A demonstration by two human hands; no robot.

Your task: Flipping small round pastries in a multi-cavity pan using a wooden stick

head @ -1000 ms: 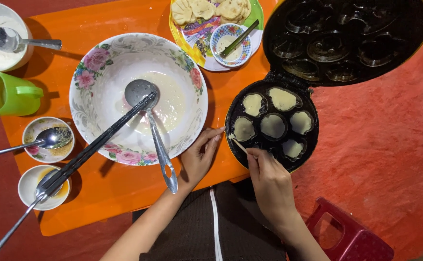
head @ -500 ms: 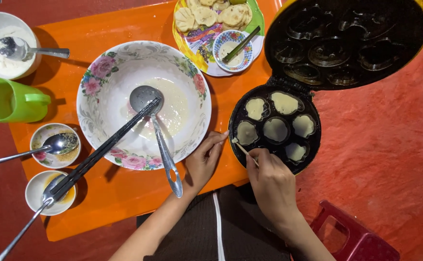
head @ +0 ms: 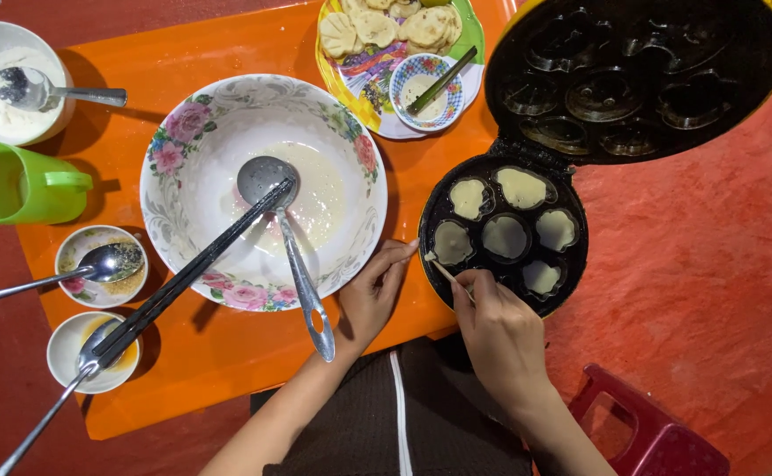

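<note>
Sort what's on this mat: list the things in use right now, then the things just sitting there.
In use:
right hand
thin stick
cake maker
left hand
floral bowl

Sitting by:
ladle
chopsticks
green cup
plate of cakes
red stool

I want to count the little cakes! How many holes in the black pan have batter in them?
6 in the cake maker: top left, top middle, right, centre, left, bottom right. The right hand may hide another.
</note>
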